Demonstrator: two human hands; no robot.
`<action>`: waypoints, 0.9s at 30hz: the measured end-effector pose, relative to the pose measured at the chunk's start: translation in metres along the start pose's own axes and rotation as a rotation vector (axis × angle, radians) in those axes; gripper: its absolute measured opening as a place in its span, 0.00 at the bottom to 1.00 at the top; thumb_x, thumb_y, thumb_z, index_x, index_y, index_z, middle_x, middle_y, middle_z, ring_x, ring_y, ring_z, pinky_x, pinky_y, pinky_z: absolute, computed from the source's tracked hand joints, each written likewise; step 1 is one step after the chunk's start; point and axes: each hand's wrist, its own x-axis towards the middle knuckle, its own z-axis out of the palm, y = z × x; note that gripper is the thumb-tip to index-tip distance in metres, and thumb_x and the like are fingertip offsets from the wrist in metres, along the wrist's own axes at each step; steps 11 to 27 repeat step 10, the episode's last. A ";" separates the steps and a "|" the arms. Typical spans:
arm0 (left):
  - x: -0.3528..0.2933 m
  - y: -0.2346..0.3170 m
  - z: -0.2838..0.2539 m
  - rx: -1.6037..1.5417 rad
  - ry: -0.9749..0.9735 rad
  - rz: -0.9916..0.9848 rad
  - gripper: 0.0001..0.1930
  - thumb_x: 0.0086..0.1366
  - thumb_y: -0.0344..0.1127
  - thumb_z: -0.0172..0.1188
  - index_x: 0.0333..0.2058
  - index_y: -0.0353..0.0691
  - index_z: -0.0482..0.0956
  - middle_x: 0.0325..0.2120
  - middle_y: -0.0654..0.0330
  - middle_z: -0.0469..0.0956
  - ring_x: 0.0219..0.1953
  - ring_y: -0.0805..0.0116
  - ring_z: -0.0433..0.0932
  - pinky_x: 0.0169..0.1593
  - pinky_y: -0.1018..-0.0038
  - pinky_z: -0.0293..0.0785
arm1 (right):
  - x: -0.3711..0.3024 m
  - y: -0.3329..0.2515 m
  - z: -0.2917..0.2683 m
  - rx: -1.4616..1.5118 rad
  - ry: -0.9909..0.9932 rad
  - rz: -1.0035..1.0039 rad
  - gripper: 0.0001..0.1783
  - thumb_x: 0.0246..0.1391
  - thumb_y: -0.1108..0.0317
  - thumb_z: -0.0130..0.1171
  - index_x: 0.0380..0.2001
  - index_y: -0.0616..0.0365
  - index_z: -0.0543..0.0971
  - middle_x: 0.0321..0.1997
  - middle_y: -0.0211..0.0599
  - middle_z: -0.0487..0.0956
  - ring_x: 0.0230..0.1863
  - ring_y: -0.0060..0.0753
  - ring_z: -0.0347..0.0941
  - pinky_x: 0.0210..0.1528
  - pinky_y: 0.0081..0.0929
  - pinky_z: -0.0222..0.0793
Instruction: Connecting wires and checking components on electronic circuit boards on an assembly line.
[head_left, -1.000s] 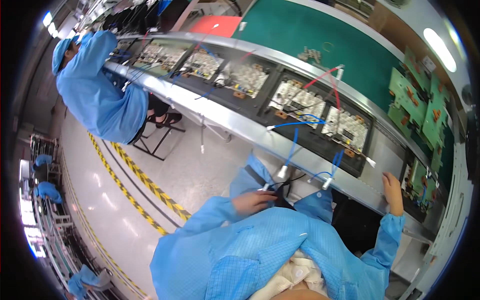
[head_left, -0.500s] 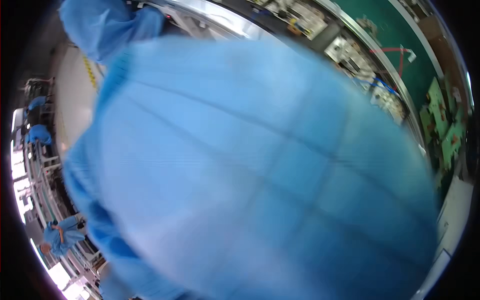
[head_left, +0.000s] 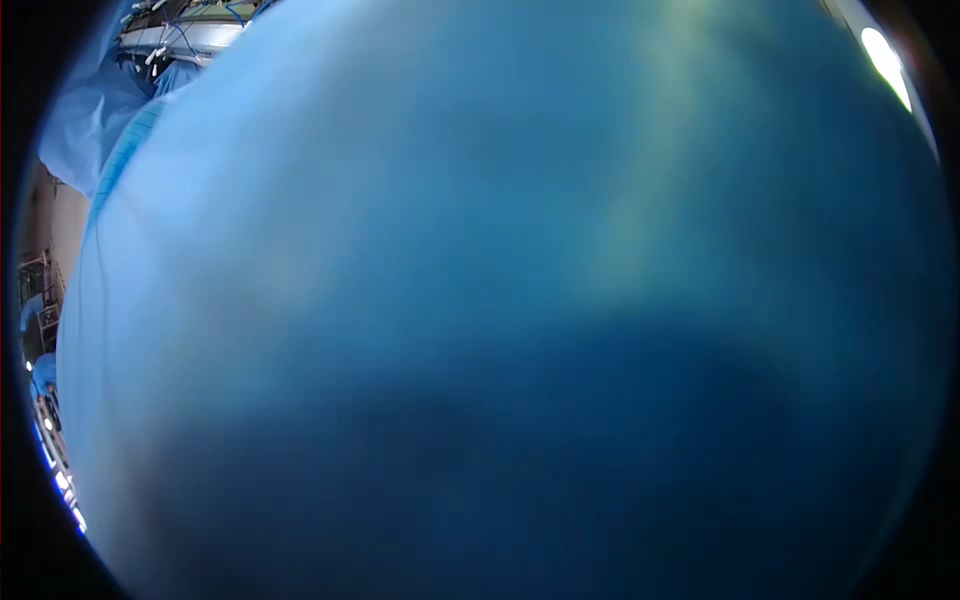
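A blurred blue cloth, like a work garment very close up, fills nearly the whole head view. Whose garment it is, I cannot tell. It hides whatever lies behind it. At the upper left, a lighter blue sleeve or fold of cloth shows beside its edge. Neither my left hand nor my right hand is visible, so what they hold or touch does not show.
Past the cloth at the top left is a metal-edged bench with thin cables and white connectors. Small distant blue-clad figures and racks appear at the far left rim. A bright lamp shines at the upper right.
The blue cloth has come much closer and grown darker. It now covers the machine parts and green surface that showed at the upper right.
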 end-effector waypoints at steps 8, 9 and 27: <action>-0.121 -0.061 -0.086 -0.219 -0.146 -0.003 0.14 0.61 0.44 0.57 0.42 0.46 0.78 0.23 0.54 0.78 0.24 0.56 0.78 0.27 0.63 0.73 | 0.110 -0.150 0.158 0.441 -0.110 -0.278 0.14 0.66 0.68 0.45 0.47 0.62 0.77 0.39 0.32 0.77 0.43 0.23 0.73 0.50 0.22 0.69; -0.119 -0.145 -0.082 -0.267 -0.221 0.211 0.20 0.63 0.39 0.55 0.52 0.39 0.72 0.30 0.50 0.81 0.26 0.56 0.80 0.26 0.64 0.76 | 0.085 -0.133 0.147 0.333 -0.088 -0.194 0.14 0.65 0.68 0.46 0.47 0.61 0.77 0.40 0.31 0.77 0.45 0.25 0.72 0.52 0.22 0.67; -0.122 -0.151 -0.099 -0.243 -0.237 0.198 0.20 0.63 0.39 0.55 0.52 0.39 0.72 0.30 0.50 0.81 0.26 0.56 0.80 0.26 0.64 0.76 | 0.094 -0.147 0.167 0.348 -0.220 -0.232 0.14 0.65 0.68 0.48 0.48 0.60 0.77 0.40 0.31 0.77 0.47 0.27 0.72 0.55 0.23 0.66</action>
